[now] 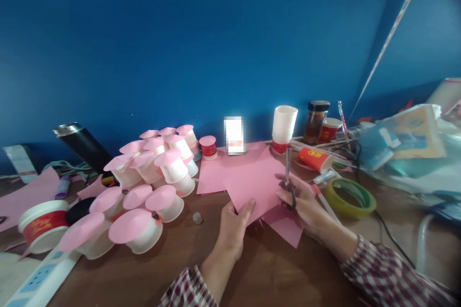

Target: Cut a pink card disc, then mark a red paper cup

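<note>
Left hand [234, 223] pinches pink paper [257, 184]; right hand [306, 204], grip closed, holds scissors [289, 177] upright.

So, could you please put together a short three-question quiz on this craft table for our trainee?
1. True or false: the right hand holds scissors at the pink paper sheet.
2. What does the left hand grip?
A. the green tape roll
B. the pink paper sheet's near edge
C. the dark jar
3. Fill in: the white cups piled on the left are topped with ____ paper discs.

Key: 1 true; 2 B; 3 pink.
</note>
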Demonstrator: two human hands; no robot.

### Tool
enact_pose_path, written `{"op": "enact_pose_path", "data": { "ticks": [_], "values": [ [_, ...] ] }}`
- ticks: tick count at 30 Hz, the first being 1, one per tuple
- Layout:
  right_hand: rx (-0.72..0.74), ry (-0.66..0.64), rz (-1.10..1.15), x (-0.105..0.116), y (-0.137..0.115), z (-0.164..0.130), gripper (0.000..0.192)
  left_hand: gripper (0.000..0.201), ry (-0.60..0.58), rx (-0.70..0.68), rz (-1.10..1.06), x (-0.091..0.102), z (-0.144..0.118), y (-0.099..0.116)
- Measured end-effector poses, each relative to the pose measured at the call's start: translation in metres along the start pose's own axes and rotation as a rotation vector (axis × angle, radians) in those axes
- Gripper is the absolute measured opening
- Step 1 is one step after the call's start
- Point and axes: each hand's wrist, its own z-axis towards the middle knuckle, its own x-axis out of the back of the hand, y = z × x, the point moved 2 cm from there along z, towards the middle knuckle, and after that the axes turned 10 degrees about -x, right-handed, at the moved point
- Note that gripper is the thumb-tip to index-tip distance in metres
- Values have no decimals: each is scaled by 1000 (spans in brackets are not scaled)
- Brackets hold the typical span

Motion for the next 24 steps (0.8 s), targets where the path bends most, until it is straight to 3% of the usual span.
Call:
{"op": "enact_pose_path", "data": {
  "ticks": [8,17,24],
  "values": [
    [103,60,-181,-2,-3,-2,49,46,90,15,-24,2,2,4],
    [137,-208,-445,-14,-2,-19,41,47,315,-158,-196,11,11,21],
    [59,-295,-432,-24,-1,-28,46,42,333,-142,-238,4,7,27]
  ]
}}
